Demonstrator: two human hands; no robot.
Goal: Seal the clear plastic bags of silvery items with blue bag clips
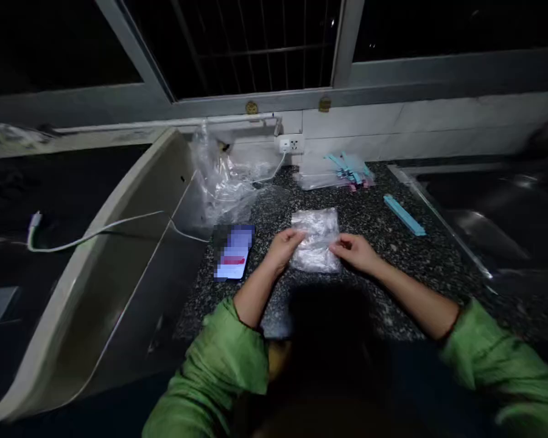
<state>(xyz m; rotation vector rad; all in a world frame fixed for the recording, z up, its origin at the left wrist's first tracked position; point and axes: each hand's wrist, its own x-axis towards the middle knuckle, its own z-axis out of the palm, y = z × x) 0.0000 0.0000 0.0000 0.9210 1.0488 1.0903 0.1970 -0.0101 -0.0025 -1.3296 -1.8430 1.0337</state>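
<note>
A clear, crinkled plastic bag (317, 225), folded to a rough square, lies on the dark speckled counter (365, 216) in front of me. My left hand (284, 248) pinches its left side between thumb and fingers. On the opposite side, my right hand (355, 250) has its thumb and fingertips closed on the right edge. Whatever may be inside the bag cannot be made out. Left of my left hand lies a phone (236, 252) with a lit, blurred screen. Beyond my right hand rests a light blue strip stack (404, 215).
Loose clear plastic (228, 188) is heaped at the back left. A flat bag with blue and pink strips (349, 170) lies near the wall. A white charger (285, 145) sits in the socket, its cable trailing left. A sink (488, 219) borders the right, a raised panel (132, 201) the left.
</note>
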